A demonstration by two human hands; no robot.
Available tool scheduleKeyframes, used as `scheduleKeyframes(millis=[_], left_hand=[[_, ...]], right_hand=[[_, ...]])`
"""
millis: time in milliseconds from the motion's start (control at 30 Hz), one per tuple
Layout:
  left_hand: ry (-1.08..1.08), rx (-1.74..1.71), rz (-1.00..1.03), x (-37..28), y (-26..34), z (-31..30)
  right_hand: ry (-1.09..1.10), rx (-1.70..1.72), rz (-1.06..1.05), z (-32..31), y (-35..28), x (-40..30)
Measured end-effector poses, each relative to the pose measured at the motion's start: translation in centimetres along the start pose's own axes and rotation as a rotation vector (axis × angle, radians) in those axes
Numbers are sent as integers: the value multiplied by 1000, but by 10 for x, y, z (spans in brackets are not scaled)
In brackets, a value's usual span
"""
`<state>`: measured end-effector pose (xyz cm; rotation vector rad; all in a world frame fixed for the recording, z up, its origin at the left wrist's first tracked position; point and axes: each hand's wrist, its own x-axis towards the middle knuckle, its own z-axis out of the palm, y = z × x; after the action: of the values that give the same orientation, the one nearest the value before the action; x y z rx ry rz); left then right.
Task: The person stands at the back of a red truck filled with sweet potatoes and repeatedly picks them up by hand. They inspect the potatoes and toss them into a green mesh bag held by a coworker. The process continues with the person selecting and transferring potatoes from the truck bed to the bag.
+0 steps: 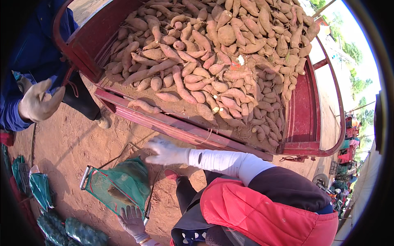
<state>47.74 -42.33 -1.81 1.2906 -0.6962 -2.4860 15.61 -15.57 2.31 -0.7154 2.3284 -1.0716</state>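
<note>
My right hand [164,152], in a pale glove below a white sleeve, reaches left near the truck bed's front edge. It is blurred, with fingers apart and nothing visible in it. My left hand [132,220], also gloved, is raised palm up with spread fingers beside the lower rim of a green mesh bag [138,170]. The bag stands on the ground between my hands, spread on a metal frame [84,177]. A brown shape shows through the mesh, too unclear to name. Ahead lies a large heap of sweet potatoes [197,61].
The heap fills a red metal truck bed [303,107] with side rails. A person in blue stands at the left, one gloved hand [41,101] raised. Filled green bags [84,231] lie at lower left, near a folded green bag [40,190]. Vehicles and people line the far right.
</note>
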Motion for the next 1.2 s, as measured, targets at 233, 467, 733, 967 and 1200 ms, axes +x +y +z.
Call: scheduleKeyframes(millis=[233, 467, 733, 967, 1200], left_hand=[[-151, 375, 38, 12, -51, 89], [-443, 705, 27, 46, -155, 310], [-1228, 1605, 956, 77, -297, 580], [-1271, 2181, 1490, 164, -380, 651], [-1439, 2801, 1384, 145, -389, 715]], right_hand=[[664, -869, 291, -267, 215, -43], [226, -976, 629, -384, 297, -55], [346, -873, 495, -460, 320, -148], [763, -722, 790, -410, 375, -250], [916, -709, 788, -407, 376, -239]])
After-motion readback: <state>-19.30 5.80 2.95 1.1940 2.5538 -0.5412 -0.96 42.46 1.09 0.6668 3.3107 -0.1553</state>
